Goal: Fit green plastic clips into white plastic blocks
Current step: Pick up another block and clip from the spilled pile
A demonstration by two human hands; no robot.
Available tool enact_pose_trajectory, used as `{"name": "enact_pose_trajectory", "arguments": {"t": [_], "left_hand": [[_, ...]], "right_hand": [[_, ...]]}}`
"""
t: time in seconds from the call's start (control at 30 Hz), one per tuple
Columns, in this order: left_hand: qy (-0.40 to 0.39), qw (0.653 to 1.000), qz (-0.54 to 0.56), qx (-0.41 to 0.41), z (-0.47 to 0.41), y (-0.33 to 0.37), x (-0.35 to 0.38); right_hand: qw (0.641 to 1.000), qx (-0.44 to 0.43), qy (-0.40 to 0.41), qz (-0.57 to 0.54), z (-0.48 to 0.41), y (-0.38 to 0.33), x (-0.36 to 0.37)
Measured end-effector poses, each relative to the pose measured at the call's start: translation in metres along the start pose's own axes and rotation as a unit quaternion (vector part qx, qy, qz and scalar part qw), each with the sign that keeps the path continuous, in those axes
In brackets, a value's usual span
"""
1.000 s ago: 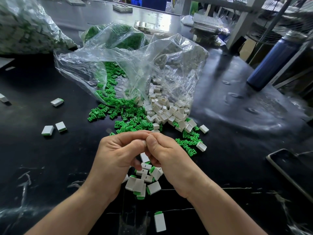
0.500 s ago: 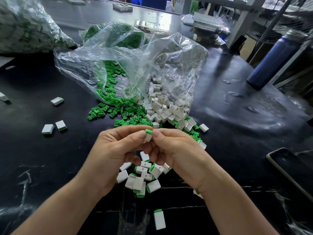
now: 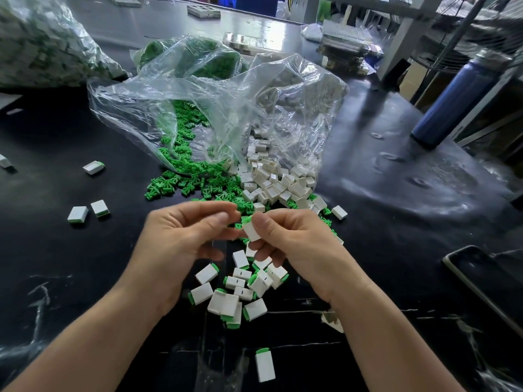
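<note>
My right hand (image 3: pixel 285 239) pinches a white block with a green clip in its top (image 3: pixel 250 229) between thumb and fingers, above the table. My left hand (image 3: pixel 181 239) hovers just left of it, fingers curled, holding nothing that I can see. Below both hands lies a heap of fitted blocks (image 3: pixel 237 292). Loose green clips (image 3: pixel 195 185) and empty white blocks (image 3: pixel 277 185) spill from a clear plastic bag (image 3: pixel 226 108) behind the hands.
The table is black (image 3: pixel 85 264). Stray fitted blocks lie at left (image 3: pixel 77 214) and near the front edge (image 3: pixel 265 364). A phone (image 3: pixel 486 281) lies at right, a blue bottle (image 3: pixel 452 100) stands far right, and a full bag (image 3: pixel 42 43) sits at back left.
The hands have drawn apart. The block that both thumbs pressed together now stays in my right hand alone, and my left hand has let go.
</note>
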State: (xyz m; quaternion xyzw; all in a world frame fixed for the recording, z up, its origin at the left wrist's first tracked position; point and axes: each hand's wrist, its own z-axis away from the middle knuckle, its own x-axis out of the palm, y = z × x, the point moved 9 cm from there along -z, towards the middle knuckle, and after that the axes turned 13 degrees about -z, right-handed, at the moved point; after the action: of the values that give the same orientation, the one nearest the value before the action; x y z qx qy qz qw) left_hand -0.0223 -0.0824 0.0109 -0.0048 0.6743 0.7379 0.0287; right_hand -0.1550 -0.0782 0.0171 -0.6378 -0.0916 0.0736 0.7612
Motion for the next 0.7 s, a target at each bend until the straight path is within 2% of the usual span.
{"name": "enact_pose_trajectory", "arguments": {"t": [0.1, 0.23, 0.5, 0.6, 0.7], "left_hand": [[0.095, 0.994, -0.046, 0.003, -0.010, -0.003, -0.030], [0.155, 0.981, -0.116, -0.006, -0.018, -0.012, -0.049], [0.143, 0.947, -0.288, 0.029, -0.016, -0.008, -0.039], [0.142, 0.925, -0.350, 0.034, -0.014, -0.003, -0.035], [0.122, 0.881, -0.455, 0.046, -0.012, 0.000, -0.030]], "right_hand": [[0.998, -0.005, -0.002, 0.061, -0.001, 0.000, -0.007], [0.992, -0.005, -0.014, 0.125, -0.002, 0.004, -0.009], [0.966, 0.054, -0.071, 0.242, 0.000, 0.019, -0.002], [0.972, 0.031, -0.031, 0.233, -0.002, 0.012, -0.009], [0.959, -0.038, 0.064, 0.273, -0.007, -0.001, -0.023]]}}
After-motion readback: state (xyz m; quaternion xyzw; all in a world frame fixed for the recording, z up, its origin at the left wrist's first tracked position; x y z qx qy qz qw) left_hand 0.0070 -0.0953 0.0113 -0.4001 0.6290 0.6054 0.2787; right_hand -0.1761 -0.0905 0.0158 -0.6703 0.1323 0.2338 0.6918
